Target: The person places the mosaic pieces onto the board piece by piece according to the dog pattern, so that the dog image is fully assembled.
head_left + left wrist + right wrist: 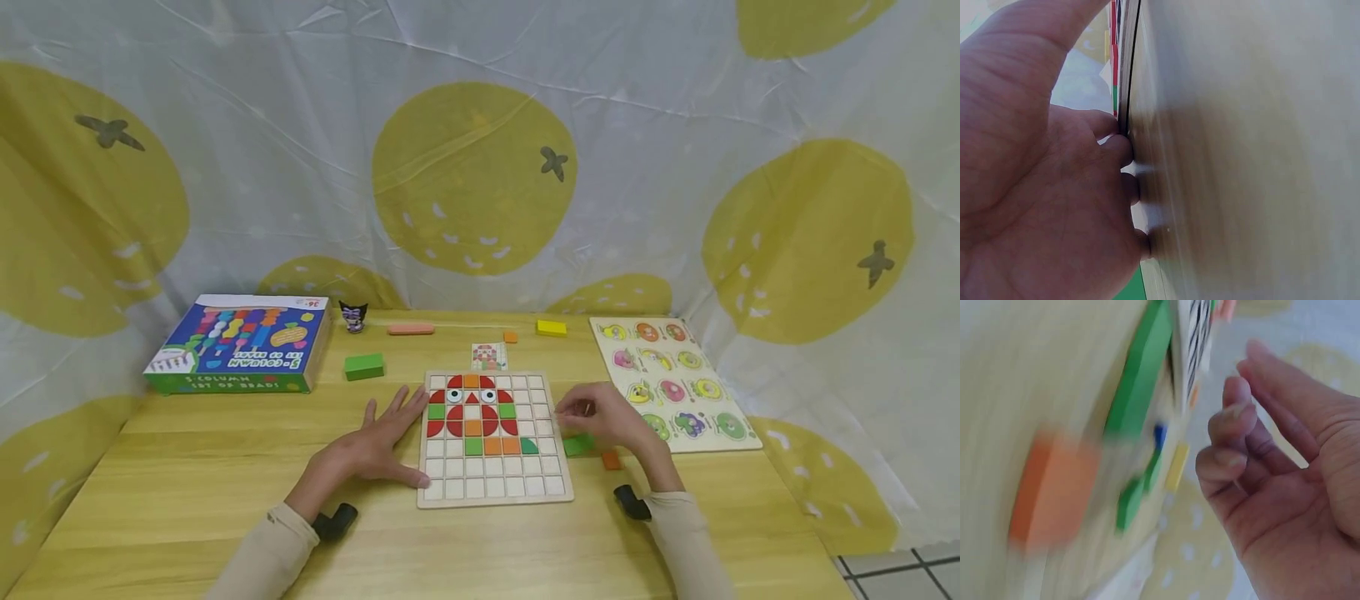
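Observation:
A square wooden grid board [495,486] lies on the table, with red, orange, green and eye-printed tiles [472,400] forming an owl-like face. My left hand [371,450] rests at its left edge, fingers spread, thumb at the lower left corner. Just off the right edge hovers my right hand [600,412], fingers loosely bent. Its thumb and index fingertips come close together, and no piece shows between them. Partly beneath that hand are green pieces [579,446]; an orange piece [612,459] lies beside them. The right wrist view shows the orange piece [1054,490] blurred.
A pattern card [489,357] and a small orange tile [510,337] lie behind the board. Farther around are a bead-set box [240,346], green block [363,367], figurine [353,317], pink bar [411,330], yellow block [551,328] and fruit puzzle board [720,400].

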